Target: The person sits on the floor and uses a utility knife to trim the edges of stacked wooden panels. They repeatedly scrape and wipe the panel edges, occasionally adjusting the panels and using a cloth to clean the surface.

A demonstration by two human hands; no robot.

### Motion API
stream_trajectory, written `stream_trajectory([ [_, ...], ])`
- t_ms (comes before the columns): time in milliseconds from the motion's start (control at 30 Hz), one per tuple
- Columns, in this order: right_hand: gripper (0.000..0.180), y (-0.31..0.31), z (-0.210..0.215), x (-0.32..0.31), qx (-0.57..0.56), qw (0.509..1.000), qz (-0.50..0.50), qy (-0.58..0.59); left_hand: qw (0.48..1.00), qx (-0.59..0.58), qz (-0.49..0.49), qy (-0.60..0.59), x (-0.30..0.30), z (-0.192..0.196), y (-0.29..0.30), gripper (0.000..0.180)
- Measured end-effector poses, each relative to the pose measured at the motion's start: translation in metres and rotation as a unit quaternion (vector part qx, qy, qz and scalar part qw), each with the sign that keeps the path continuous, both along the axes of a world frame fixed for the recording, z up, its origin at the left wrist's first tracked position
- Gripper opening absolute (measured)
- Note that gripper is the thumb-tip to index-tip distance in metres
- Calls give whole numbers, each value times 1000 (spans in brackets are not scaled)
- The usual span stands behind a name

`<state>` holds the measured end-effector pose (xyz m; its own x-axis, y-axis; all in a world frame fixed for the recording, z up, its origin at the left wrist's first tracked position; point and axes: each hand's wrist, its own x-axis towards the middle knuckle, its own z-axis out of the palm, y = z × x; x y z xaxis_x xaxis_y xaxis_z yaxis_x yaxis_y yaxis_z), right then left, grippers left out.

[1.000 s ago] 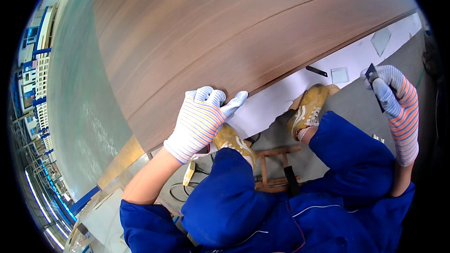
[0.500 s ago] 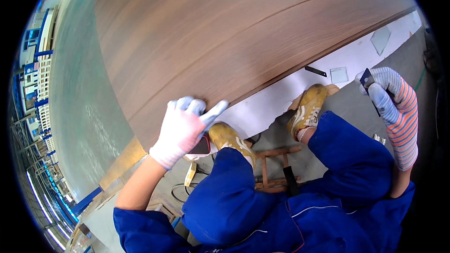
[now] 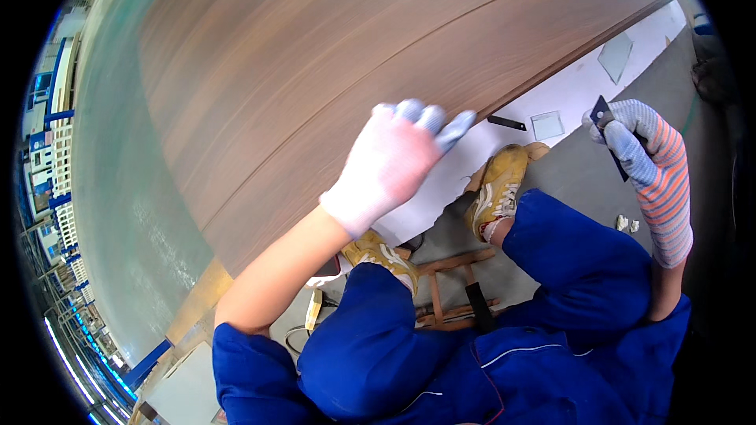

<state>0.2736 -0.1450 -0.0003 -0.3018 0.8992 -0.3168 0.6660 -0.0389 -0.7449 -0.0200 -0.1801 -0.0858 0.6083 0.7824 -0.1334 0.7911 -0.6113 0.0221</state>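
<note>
In a white glove, my left hand (image 3: 392,159) is over the near edge of a brown wood-grain panel (image 3: 315,71). Its fingers point forward and right, slightly bent and apart, with nothing visible in them; their tips are blurred, and I cannot tell whether they touch the panel. At the right, my right hand (image 3: 636,142), in a striped glove, is closed around a thin dark flat blade (image 3: 602,111) with an angled tip. The blade sticks out above and below the fingers, away from the panel.
A white sheet (image 3: 488,140) runs along the panel's near edge. On it lie a dark strip (image 3: 506,123), a small square glass piece (image 3: 547,124) and a larger glass piece (image 3: 615,57). My shoes (image 3: 501,189) flank a wooden frame (image 3: 435,297) on the floor. A cable lies at left.
My left hand has swept right and slightly forward along the panel's near edge. The right hand keeps hold of the blade and has shifted slightly left; the whole view has shifted a little.
</note>
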Motion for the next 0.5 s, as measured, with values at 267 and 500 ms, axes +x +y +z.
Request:
stream_trajectory([
  [267, 25, 5, 2, -11, 77, 994, -55, 57, 982, 107, 23, -153, 43, -34, 26, 51],
  [500, 24, -12, -21, 9, 81, 995, -53, 33, 967, 16, 253, -5, -159, 17, -177, 45],
])
